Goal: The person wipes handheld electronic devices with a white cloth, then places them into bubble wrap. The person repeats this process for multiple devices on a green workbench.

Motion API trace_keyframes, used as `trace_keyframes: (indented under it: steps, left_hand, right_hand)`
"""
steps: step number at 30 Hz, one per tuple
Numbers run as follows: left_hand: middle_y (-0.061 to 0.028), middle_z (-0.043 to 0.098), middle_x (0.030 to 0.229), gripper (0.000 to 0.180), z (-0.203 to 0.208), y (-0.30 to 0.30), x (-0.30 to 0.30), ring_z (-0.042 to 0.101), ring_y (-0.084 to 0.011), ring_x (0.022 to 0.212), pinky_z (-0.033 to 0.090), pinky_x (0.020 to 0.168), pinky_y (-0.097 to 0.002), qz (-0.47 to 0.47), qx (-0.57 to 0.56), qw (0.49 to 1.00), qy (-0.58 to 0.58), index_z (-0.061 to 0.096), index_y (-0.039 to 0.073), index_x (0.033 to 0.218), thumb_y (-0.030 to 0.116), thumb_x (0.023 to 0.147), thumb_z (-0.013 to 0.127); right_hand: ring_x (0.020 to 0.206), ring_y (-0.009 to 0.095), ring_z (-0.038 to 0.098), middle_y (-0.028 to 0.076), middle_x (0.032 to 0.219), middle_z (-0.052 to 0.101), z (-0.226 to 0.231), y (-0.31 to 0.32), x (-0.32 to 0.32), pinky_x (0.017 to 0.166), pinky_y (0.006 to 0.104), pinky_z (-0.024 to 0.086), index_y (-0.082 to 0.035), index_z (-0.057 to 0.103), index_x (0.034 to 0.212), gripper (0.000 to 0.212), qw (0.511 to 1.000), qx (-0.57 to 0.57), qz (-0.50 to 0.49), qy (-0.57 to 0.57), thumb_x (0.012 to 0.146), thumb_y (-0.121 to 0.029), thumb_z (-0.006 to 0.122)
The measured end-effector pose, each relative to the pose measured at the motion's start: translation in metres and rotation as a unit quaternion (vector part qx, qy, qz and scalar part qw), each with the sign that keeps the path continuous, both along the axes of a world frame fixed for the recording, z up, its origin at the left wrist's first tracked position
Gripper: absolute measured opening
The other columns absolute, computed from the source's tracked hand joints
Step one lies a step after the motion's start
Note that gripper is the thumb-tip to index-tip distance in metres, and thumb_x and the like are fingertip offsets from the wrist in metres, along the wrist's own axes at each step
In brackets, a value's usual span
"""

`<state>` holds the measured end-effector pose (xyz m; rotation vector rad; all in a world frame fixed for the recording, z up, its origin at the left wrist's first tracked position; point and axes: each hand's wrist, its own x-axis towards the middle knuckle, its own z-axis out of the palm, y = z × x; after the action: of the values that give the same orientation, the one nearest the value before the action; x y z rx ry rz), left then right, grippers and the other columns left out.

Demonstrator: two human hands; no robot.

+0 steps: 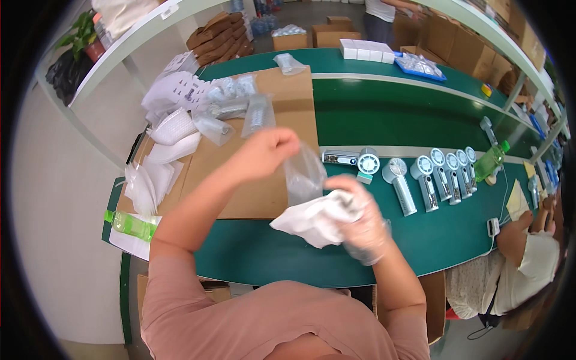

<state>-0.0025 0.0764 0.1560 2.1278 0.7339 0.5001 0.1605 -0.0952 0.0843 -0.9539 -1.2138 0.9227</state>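
My left hand (pixel 271 151) is raised over the cardboard sheet (pixel 243 189), its fingers pinched at the upper part of a clear plastic bag (pixel 305 175). The bag hangs down toward my right hand (pixel 365 225), which wears a loose clear plastic glove. In that hand a crumpled white cloth (pixel 318 221) is gripped; whether something lies inside it is hidden by folds and blur. Closest on the right are a pale blue handheld fan (pixel 367 162) lying on its side and another fan (pixel 401 186) with its handle toward me.
Several more fans (pixel 441 174) line the green table (pixel 258 255). Bagged items (pixel 258 114) and white padded sleeves (pixel 153 183) cover the cardboard's left. Green bottles (pixel 132 225) stand or lie at both sides. A co-worker's arm (pixel 516 240) is at right; a shelf frame (pixel 141 36) arches overhead.
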Motion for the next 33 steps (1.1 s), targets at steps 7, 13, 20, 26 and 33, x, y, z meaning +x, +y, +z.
trace_keyframes:
  steps: [7, 13, 20, 26, 33]
  left_hand:
    - [-0.0191, 0.062, 0.080, 0.018, -0.004, 0.139, 0.041, 0.061, -0.0344, 0.078, 0.048, 0.068, -0.0416, 0.111, 0.400, 0.907, -0.073, 0.061, 0.002, 0.094, 0.018, 0.090, 0.055]
    - [-0.0189, 0.062, 0.096, 0.017, -0.101, 0.220, 0.017, 0.059, -0.0391, 0.090, 0.048, 0.077, -0.0443, 0.195, 0.358, 0.885, 0.226, 0.064, 0.009, 0.100, 0.013, 0.088, 0.055]
    - [-0.0162, 0.059, 0.100, 0.025, -0.130, 0.119, -0.003, 0.060, -0.0331, 0.087, 0.049, 0.075, -0.0419, 0.166, 0.346, 0.921, -0.062, 0.060, 0.004, 0.104, 0.008, 0.080, 0.063]
    - [-0.0094, 0.057, 0.091, 0.022, -0.143, 0.020, -0.043, 0.056, -0.0193, 0.075, 0.046, 0.065, -0.0285, 0.145, 0.160, 0.974, -0.064, 0.060, 0.002, 0.103, 0.007, 0.081, 0.065]
    - [-0.0075, 0.057, 0.087, 0.021, -0.147, -0.055, 0.041, 0.054, -0.0165, 0.072, 0.046, 0.065, -0.0287, -0.074, -0.020, 0.992, -0.101, 0.059, 0.001, 0.102, 0.006, 0.082, 0.064]
  right_hand:
    - [0.113, 0.029, 0.056, 0.014, 0.125, 0.056, -0.049, 0.025, 0.064, 0.087, 0.0473, 0.052, -0.004, 0.047, 0.131, 0.062, 0.833, -0.008, 0.054, 0.550, 0.094, -0.054, 0.041]
    - [0.114, 0.032, 0.056, 0.011, 0.130, 0.054, -0.033, 0.029, 0.070, 0.080, 0.0499, 0.054, -0.009, 0.046, 0.133, 0.059, 0.804, -0.022, 0.014, 0.594, 0.095, -0.054, 0.035]
    - [0.126, 0.035, 0.046, 0.009, 0.137, 0.050, -0.039, 0.016, 0.089, 0.091, 0.0578, 0.045, -0.014, 0.048, 0.134, 0.060, 0.810, 0.022, 0.025, 0.586, 0.091, -0.055, 0.043]
    - [0.135, 0.034, 0.033, 0.010, 0.143, 0.043, -0.021, -0.029, 0.120, 0.108, 0.0589, 0.024, -0.009, 0.045, 0.136, 0.055, 0.806, 0.225, 0.025, 0.546, 0.093, -0.043, 0.045]
    - [0.137, 0.035, 0.029, 0.012, 0.146, 0.039, 0.006, -0.105, 0.129, 0.113, 0.0573, 0.014, -0.006, 0.040, 0.139, 0.057, 0.781, 0.272, -0.239, 0.508, 0.094, -0.042, 0.040]
